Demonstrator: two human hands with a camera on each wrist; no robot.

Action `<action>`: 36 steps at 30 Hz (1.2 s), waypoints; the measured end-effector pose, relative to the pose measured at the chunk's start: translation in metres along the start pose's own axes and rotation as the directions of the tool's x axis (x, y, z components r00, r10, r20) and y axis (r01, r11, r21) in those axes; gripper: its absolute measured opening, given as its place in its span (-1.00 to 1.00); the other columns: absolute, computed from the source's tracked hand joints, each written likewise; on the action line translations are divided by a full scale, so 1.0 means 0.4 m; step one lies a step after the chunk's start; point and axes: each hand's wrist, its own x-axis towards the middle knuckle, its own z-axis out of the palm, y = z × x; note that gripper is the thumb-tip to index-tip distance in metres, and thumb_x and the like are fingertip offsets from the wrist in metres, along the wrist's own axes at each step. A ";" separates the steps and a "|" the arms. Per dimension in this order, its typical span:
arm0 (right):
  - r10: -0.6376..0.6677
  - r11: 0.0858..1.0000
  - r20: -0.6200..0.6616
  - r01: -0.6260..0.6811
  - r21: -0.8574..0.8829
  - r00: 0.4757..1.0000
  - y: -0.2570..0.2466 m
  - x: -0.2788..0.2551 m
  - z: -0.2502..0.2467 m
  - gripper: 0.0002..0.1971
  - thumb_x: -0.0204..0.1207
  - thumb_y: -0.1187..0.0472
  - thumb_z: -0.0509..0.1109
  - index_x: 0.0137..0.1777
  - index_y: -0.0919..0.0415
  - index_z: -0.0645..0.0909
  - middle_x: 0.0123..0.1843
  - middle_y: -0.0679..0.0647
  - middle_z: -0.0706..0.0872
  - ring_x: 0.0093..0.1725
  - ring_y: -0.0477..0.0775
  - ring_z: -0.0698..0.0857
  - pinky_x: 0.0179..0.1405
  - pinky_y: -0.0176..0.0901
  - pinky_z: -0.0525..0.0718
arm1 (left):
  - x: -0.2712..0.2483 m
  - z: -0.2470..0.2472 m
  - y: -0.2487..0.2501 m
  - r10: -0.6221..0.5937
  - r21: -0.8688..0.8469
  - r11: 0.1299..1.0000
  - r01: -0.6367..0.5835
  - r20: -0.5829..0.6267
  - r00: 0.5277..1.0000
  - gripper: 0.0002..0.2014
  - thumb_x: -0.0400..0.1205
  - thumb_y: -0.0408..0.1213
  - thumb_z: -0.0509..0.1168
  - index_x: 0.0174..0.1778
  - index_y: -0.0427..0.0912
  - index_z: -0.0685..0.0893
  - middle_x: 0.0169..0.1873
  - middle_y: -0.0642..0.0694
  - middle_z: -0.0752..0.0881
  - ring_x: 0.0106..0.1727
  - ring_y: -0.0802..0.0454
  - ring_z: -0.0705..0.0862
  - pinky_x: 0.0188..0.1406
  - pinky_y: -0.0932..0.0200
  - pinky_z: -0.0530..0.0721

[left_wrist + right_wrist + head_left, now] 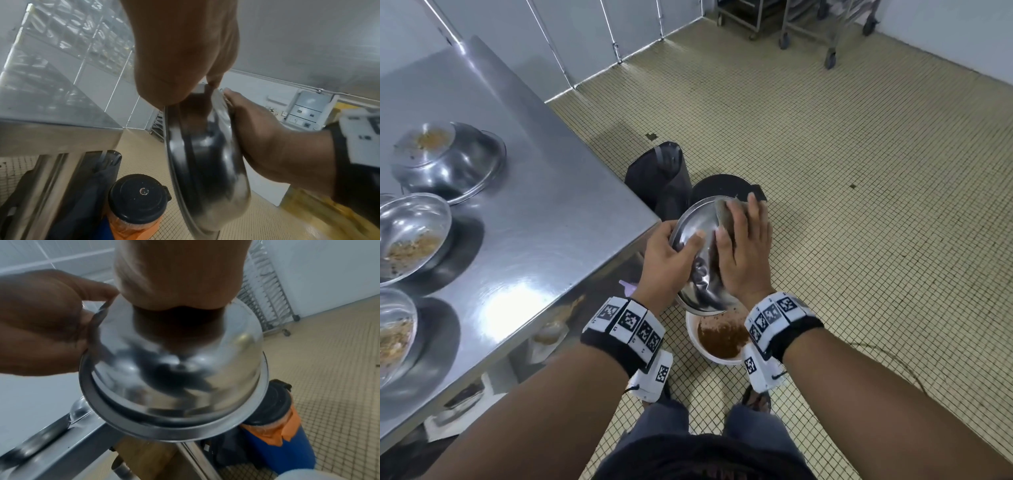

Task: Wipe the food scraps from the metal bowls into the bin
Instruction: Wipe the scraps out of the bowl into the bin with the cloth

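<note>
Metal bowl, steel, tilted steeply on edge above a white bin that stands on the tiled floor and holds brown food scraps. Left hand: grips the bowl's rim, thumb over the edge and fingers curled behind the outside wall. Right hand: fingers nearly straight, pressing a greyish cloth flat against the bowl's inner surface; from the right wrist view the bowl's polished underside fills the frame, blurred. Steel table, to the person's left, its corner just beside the left hand: three further bowls with scraps stand along its left edge, the nearest cut off by the frame, the middle with yellowish residue, the farthest appearing as two bowls stacked. Blue container with black lid and orange liner, on the floor beyond the held bowl, beside a dark bag. Wheeled metal racks at the far wall.
</note>
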 end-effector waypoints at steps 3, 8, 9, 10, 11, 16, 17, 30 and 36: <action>-0.066 0.996 0.034 0.068 -0.060 0.997 -0.002 -0.010 0.006 -0.33 0.81 -0.20 -0.18 0.83 0.09 -0.04 0.86 0.15 -0.11 0.83 0.19 -0.20 0.77 0.38 -0.05 | 0.004 0.000 0.013 -0.008 -0.045 0.999 0.007 -0.027 1.000 -0.80 0.70 -0.16 0.47 0.17 -0.10 0.67 -0.09 -0.09 0.84 -0.13 0.02 0.88 -0.10 0.04 0.88; -0.176 0.984 0.066 0.178 -0.021 0.982 0.017 -0.118 0.040 -0.33 0.83 -0.09 0.00 0.82 0.14 -0.12 0.85 0.26 -0.17 0.82 0.32 -0.19 0.76 0.43 -0.03 | 0.025 -0.019 0.022 0.024 0.021 1.000 -0.023 -0.067 0.997 -0.80 0.74 -0.10 0.41 0.22 -0.07 0.67 -0.05 -0.05 0.83 -0.06 0.02 0.86 0.00 -0.03 0.88; -0.148 0.989 0.071 0.149 -0.003 0.986 0.020 -0.115 0.039 -0.32 0.83 -0.13 -0.04 0.83 0.15 -0.12 0.85 0.24 -0.19 0.82 0.30 -0.20 0.76 0.45 -0.02 | 0.023 -0.020 0.021 0.042 0.054 0.998 -0.039 -0.056 0.998 -0.81 0.75 -0.08 0.39 0.20 -0.05 0.67 -0.05 -0.03 0.83 -0.04 0.02 0.85 0.04 -0.09 0.87; -0.102 0.995 0.072 0.101 0.018 0.992 0.017 -0.100 0.032 -0.31 0.83 -0.17 -0.12 0.84 0.15 -0.12 0.85 0.20 -0.22 0.82 0.27 -0.22 0.76 0.45 -0.02 | 0.021 -0.020 0.017 0.060 0.079 0.995 -0.056 -0.042 0.997 -0.83 0.75 -0.05 0.36 0.18 -0.02 0.67 -0.07 -0.02 0.82 -0.04 0.01 0.84 0.05 -0.15 0.87; -0.045 0.998 0.063 0.043 0.036 0.997 0.011 -0.077 0.026 -0.31 0.82 -0.21 -0.19 0.84 0.12 -0.14 0.85 0.17 -0.22 0.83 0.23 -0.22 0.77 0.42 -0.04 | 0.018 -0.018 0.016 0.075 0.090 0.993 -0.072 -0.026 0.997 -0.85 0.76 -0.04 0.35 0.16 0.01 0.67 -0.08 -0.02 0.82 -0.05 0.01 0.84 0.06 -0.18 0.86; -0.083 0.992 0.000 0.083 -0.090 0.997 -0.030 0.016 -0.006 -0.34 0.82 -0.17 -0.28 0.80 0.14 0.12 0.82 0.23 0.10 0.81 0.22 0.02 0.76 0.37 0.04 | 0.008 -0.009 0.024 0.087 0.060 0.995 -0.084 -0.044 0.995 -0.90 0.79 -0.08 0.29 0.07 0.02 0.68 -0.13 -0.08 0.82 -0.08 -0.07 0.83 0.03 -0.23 0.85; -0.169 0.978 0.018 0.170 -0.119 0.985 -0.030 0.000 0.000 -0.38 0.83 -0.12 -0.20 0.81 0.14 0.08 0.83 0.28 0.03 0.82 0.30 -0.03 0.77 0.39 0.00 | 0.012 -0.010 0.028 0.089 0.061 0.995 -0.085 -0.067 0.994 -0.90 0.80 -0.12 0.28 0.03 0.01 0.68 -0.15 -0.08 0.81 -0.10 -0.06 0.82 0.02 -0.20 0.85; -0.281 0.954 0.073 0.287 -0.083 0.957 -0.058 -0.020 0.025 -0.39 0.85 -0.12 -0.20 0.80 -0.08 -0.35 0.83 0.14 -0.34 0.81 0.31 -0.26 0.78 0.34 -0.14 | 0.042 -0.013 0.050 0.004 -0.043 0.999 -0.011 -0.169 0.986 -0.83 0.73 -0.05 0.36 0.06 -0.07 0.67 -0.11 -0.06 0.79 -0.03 -0.12 0.83 -0.01 -0.19 0.87; -0.329 0.923 0.240 0.365 -0.125 0.913 0.009 -0.170 0.046 -0.36 0.84 -0.02 0.00 0.84 0.01 -0.15 0.84 0.28 -0.21 0.81 0.40 -0.22 0.77 0.42 -0.07 | 0.061 -0.047 0.048 -0.004 -0.088 0.996 -0.015 -0.208 0.978 -0.82 0.76 -0.06 0.37 0.07 -0.10 0.67 -0.18 -0.12 0.78 -0.22 -0.11 0.82 -0.27 -0.03 0.86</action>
